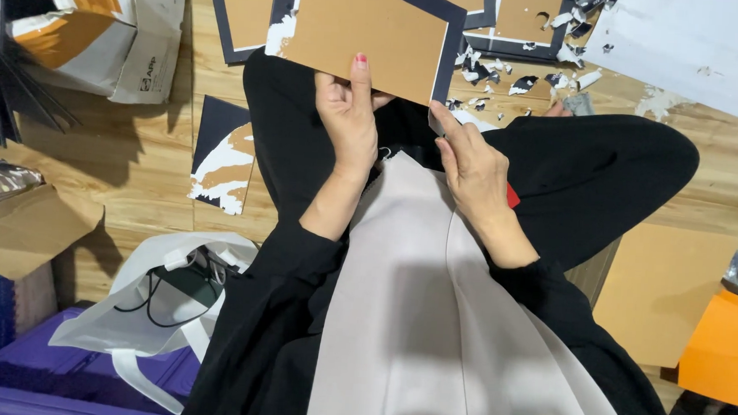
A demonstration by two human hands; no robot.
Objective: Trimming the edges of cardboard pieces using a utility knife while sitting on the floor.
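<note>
The left hand grips the card, a brown board with a dark border, by its lower edge: the thumb with a red nail lies flat on the brown face, and the other fingers are curled behind it, out of sight. The card is held tilted over the lap, above the black trousers, with a patch of white torn paper at its left corner. The right hand sits just right of the card's lower right corner, its forefinger stretched up and touching that corner's dark edge; the remaining fingers are loosely folded and hold nothing that can be seen. A pale grey apron runs down from below the card between both forearms.

Beyond the card, on the wood floor, lie more bordered boards, partly hidden by it. To the card's right, paper scraps in black and white are scattered, and farther right a white sheet lies flat. Left of the card stands a cardboard box in white and orange. Below and left of the card a dark board with torn white patches lies on the floor, and lower still a white bag rests on purple crates. Well to the card's lower right lies a plain brown sheet beside an orange one.
</note>
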